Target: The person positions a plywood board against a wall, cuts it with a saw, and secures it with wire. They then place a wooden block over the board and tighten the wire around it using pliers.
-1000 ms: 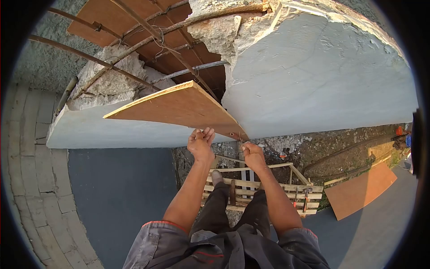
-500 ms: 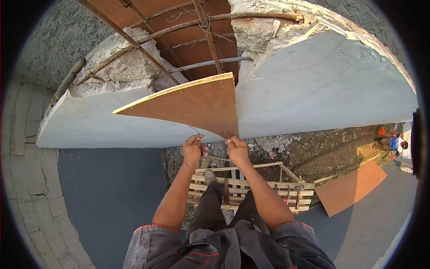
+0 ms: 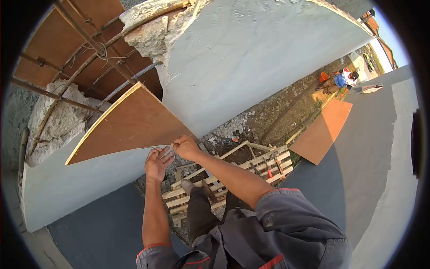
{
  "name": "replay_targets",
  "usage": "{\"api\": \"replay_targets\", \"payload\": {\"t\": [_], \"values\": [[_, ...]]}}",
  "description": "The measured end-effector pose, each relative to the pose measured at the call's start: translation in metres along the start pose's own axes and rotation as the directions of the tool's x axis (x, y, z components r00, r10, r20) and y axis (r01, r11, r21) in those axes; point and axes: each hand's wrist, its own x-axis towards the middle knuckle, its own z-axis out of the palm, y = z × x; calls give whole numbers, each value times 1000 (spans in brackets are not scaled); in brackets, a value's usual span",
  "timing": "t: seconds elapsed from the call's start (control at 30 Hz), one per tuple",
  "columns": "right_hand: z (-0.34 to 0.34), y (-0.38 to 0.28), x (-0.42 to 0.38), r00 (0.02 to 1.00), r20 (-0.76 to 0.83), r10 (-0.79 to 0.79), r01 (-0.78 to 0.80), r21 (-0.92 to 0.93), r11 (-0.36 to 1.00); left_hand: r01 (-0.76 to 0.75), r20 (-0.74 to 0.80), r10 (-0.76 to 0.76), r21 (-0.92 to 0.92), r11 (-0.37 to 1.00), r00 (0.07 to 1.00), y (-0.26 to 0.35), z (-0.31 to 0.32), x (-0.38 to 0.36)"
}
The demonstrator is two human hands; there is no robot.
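Note:
A brown plywood panel [image 3: 134,125] with a pale cut edge stands against the broken gap in the wall. My right hand [image 3: 186,148] is at its lower corner, the fingers pinched on a thin wire that they mostly hide. Just left of it, my left hand [image 3: 156,165] is turned palm up with its fingers apart, right under the panel's lower edge. A short length of thin wire [image 3: 152,147] shows above the left fingertips, against the panel.
Rusty rebar [image 3: 85,36] crosses the gap beside broken concrete [image 3: 154,31]. Below me is a slatted wooden platform [image 3: 215,197] with a hammer [image 3: 277,160] on it. Another plywood sheet [image 3: 322,130] lies to the right. Farther off, a person [image 3: 344,79] is near an orange bucket [image 3: 324,76].
My view has turned, tilting the wall and panel. My left hand has gone from a pinch on the wire to spread fingers, closer to my right hand, which stays pinched at the panel's corner.

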Motion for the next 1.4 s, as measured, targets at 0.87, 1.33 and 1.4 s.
{"api": "replay_targets", "payload": {"t": [0.87, 1.33, 1.4], "values": [[-11, -76, -13, 942, 336, 4, 158, -452, 878, 22, -154, 35, 354, 935, 987, 18, 2, 4], [9, -60, 12, 732, 427, -531, 666, -281, 691, -70, -24, 212, 903, 423, 977, 53, 3, -40], [9, -61, 22, 651, 533, -540, 732, -254, 632, 24, -60, 87, 931, 365, 994, 72, 16, -50]]}}
